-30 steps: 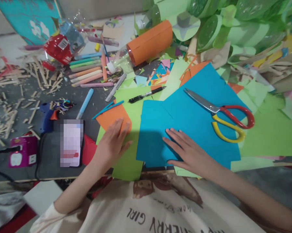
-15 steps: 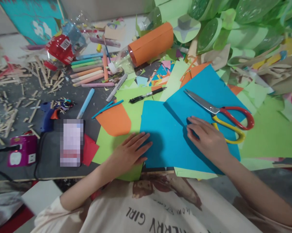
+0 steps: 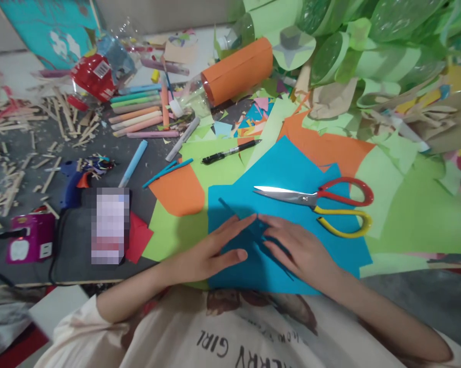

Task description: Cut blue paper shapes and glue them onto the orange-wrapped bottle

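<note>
Left hand (image 3: 222, 248) loose, right hand (image 3: 299, 248) curled by the blue strip (image 3: 226, 206), grip hard to tell. Working the strip seems the step; next needs gentle pinching.

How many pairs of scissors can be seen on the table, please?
1: the scissors lie mostly on the blue paper, just beyond the right hand. Others could be hidden from view.

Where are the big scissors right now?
In the head view, the scissors lie right of centre, mostly on the blue paper, just beyond the right hand, with blades pointing left.
</note>
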`<state>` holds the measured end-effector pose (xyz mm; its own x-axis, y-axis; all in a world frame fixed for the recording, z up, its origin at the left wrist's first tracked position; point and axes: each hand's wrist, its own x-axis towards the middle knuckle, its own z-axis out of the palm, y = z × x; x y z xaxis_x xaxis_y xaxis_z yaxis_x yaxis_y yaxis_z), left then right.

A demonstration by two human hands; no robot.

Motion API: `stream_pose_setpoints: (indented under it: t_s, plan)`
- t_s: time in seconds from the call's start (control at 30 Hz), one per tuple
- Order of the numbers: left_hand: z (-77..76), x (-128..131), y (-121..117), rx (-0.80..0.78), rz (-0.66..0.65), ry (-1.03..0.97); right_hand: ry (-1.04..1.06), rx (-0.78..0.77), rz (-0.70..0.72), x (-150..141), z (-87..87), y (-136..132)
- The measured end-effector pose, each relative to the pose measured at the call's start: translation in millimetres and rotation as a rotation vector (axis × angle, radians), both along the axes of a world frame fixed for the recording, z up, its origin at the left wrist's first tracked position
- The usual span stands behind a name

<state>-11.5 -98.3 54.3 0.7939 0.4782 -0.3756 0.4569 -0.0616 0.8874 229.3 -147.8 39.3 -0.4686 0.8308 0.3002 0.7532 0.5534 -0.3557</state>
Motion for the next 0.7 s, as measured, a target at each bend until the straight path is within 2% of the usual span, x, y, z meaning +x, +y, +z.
stream_pose_setpoints:
  t_s: [0.17,0.27,0.37,0.47,0.53,0.63,0.7]
  plan:
    - [-13.0,5.8,-4.6,-0.063,0.133,-0.004,-0.186,0.03,-0.216,46.2,-14.8,23.8]
    - [-22.4,7.8,-5.9,-0.078,0.229,-0.047,-0.239,0.062,-0.175,67.5,-24.4,32.9]
    - [-33.3,8.6,-1.8,-0.101,0.357,-0.103,-0.232,0.108,-0.158,75.3,-25.0,34.6]
    - [-41.2,5.5,9.5,-0.013,0.546,-0.138,-0.172,0.135,-0.18,79.2,-13.6,31.0]
    - [-41.2,-0.7,20.0,0.081,0.707,-0.177,-0.139,0.15,-0.167,81.2,-3.8,25.3]
    - [-33.0,-15.3,36.6,0.205,0.972,-0.213,-0.134,0.11,-0.121,79.0,3.0,13.0]
    - [-25.4,-26.1,46.3,0.343,1.147,-0.217,-0.164,0.049,-0.093,72.9,-1.0,5.1]
